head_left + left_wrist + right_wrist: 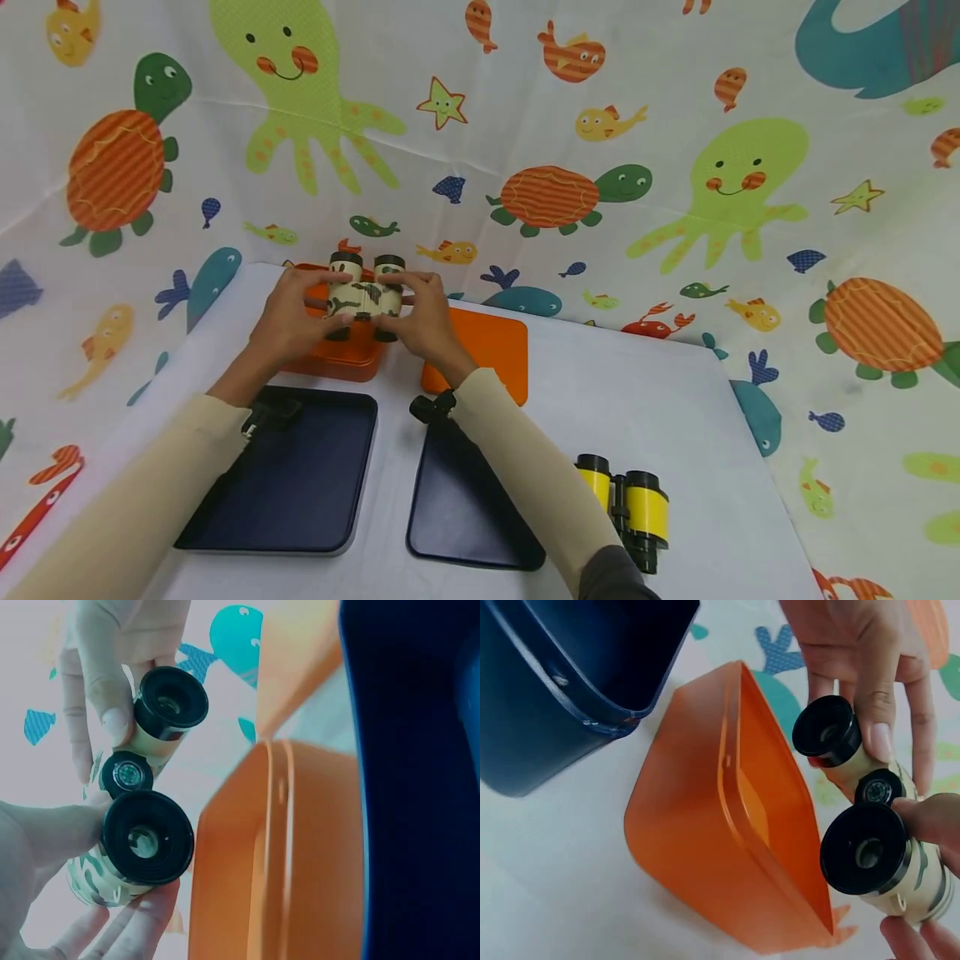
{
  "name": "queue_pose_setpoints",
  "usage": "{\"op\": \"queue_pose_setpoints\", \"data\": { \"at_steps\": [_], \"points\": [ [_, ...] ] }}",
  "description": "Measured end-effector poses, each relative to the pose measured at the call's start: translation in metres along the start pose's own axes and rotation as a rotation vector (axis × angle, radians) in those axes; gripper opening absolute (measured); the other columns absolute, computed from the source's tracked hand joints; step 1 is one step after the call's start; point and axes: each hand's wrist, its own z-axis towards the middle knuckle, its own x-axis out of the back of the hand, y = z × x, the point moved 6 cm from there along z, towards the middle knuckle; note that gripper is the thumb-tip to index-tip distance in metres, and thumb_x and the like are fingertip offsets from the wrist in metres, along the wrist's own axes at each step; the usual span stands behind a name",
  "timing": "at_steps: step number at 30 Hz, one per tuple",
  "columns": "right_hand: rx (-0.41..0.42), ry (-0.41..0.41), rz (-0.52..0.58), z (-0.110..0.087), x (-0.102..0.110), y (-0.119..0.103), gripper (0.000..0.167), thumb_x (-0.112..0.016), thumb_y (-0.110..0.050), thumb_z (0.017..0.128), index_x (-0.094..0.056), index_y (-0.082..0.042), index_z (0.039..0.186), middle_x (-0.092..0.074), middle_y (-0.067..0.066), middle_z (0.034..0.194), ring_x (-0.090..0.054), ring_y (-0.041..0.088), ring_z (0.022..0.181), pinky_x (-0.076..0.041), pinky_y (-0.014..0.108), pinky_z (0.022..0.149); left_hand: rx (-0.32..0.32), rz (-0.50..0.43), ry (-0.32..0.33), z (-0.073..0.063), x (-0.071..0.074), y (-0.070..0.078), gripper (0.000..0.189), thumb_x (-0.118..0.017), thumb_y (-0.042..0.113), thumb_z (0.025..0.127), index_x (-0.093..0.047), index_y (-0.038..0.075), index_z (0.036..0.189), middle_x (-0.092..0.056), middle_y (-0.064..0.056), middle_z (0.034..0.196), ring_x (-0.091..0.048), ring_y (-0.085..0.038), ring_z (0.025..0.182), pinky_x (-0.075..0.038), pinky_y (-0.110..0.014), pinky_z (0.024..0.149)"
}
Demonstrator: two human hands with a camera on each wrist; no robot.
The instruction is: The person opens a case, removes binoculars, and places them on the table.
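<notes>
Camouflage-patterned binoculars (366,297) in cream and dark green are held between both hands at the orange box (330,367). My left hand (288,312) grips the left barrel with thumb and fingers, while my right hand (426,321) grips the right one. In the wrist views, black eyepieces (146,838) and a small compass (877,787) between the barrels are visible. The box's open mouth shows beside the binoculars there. Part of the box is hidden behind the hands and binoculars in the head view.
A dark blue box (300,483) stands in front of the orange one. To its right lie a dark blue lid (465,512) and an orange lid (498,350), both partly under my right arm. Yellow and black binoculars (647,510) rest at the right on the white table (637,392).
</notes>
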Motion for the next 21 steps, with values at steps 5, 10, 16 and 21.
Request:
{"op": "queue_pose_setpoints", "data": {
  "at_steps": [5, 10, 16, 21],
  "points": [
    [-0.028, 0.020, 0.068, -0.012, 0.018, 0.010, 0.056, -0.092, -0.015, 0.085, -0.072, -0.030, 0.135, -0.050, 0.006, 0.148, -0.065, 0.027, 0.122, -0.063, 0.029, 0.088, -0.009, -0.018, -0.022, -0.002, -0.014, 0.014, 0.059, -0.083, 0.016, 0.093, -0.063, 0.016, 0.148, -0.045, -0.027, 0.149, -0.042, -0.047, 0.134, -0.045, -0.069, 0.107],
    [-0.021, 0.031, 0.107, -0.021, 0.034, 0.021, 0.056, -0.091, -0.014, 0.085, -0.071, -0.027, 0.136, -0.052, 0.006, 0.148, -0.065, 0.029, 0.123, -0.064, 0.032, 0.090, -0.046, -0.016, -0.019, -0.002, -0.028, 0.026, 0.059, -0.085, 0.018, 0.092, -0.064, 0.017, 0.147, -0.049, -0.027, 0.142, -0.051, -0.044, 0.119, -0.051, -0.057, 0.094],
    [0.000, 0.034, 0.112, -0.032, 0.053, 0.038, 0.055, -0.091, -0.014, 0.086, -0.072, -0.026, 0.136, -0.053, 0.006, 0.147, -0.059, 0.030, 0.131, -0.062, 0.035, 0.096, -0.069, -0.015, -0.045, 0.001, -0.052, 0.034, 0.057, -0.085, 0.016, 0.091, -0.065, 0.016, 0.145, -0.050, -0.026, 0.137, -0.055, -0.041, 0.112, -0.053, -0.053, 0.090],
    [-0.044, 0.016, 0.051, -0.045, 0.070, 0.050, 0.058, -0.090, -0.021, 0.087, -0.068, -0.032, 0.140, -0.050, 0.006, 0.149, -0.060, 0.028, 0.125, -0.061, 0.037, 0.099, -0.068, -0.047, -0.081, 0.002, -0.071, 0.041, 0.058, -0.085, 0.017, 0.092, -0.065, 0.020, 0.146, -0.049, -0.025, 0.138, -0.062, -0.041, 0.108, -0.060, -0.054, 0.089]
  ]
}}
